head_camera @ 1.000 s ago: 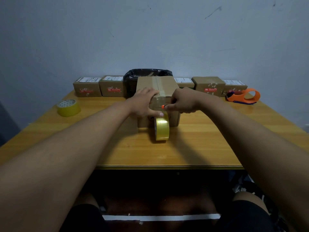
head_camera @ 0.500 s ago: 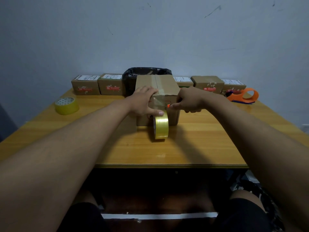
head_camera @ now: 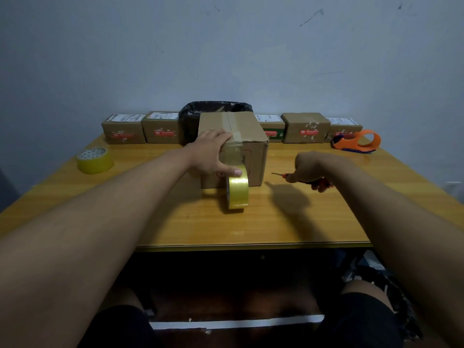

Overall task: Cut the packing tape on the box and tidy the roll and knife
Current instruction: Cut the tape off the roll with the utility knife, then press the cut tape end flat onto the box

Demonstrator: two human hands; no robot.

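Cut looks made: left hand [head_camera: 213,153] pins tape to box [head_camera: 253,156] above roll [head_camera: 237,189], right hand [head_camera: 312,169] grips knife [head_camera: 288,175] clear of box; next, set both aside

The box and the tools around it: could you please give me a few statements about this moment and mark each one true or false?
1. The left hand rests on the box. True.
2. The right hand holds the knife against the box's tape. False: the knife is held off to the right of the box, above the table, clear of the cardboard.
3. The tape roll in front of the box stands on its edge. True.
4. The second yellow roll also stands on its edge. False: it lies flat, at the table's left.
5. The orange tape dispenser is in the left hand. False: it sits untouched at the far right.
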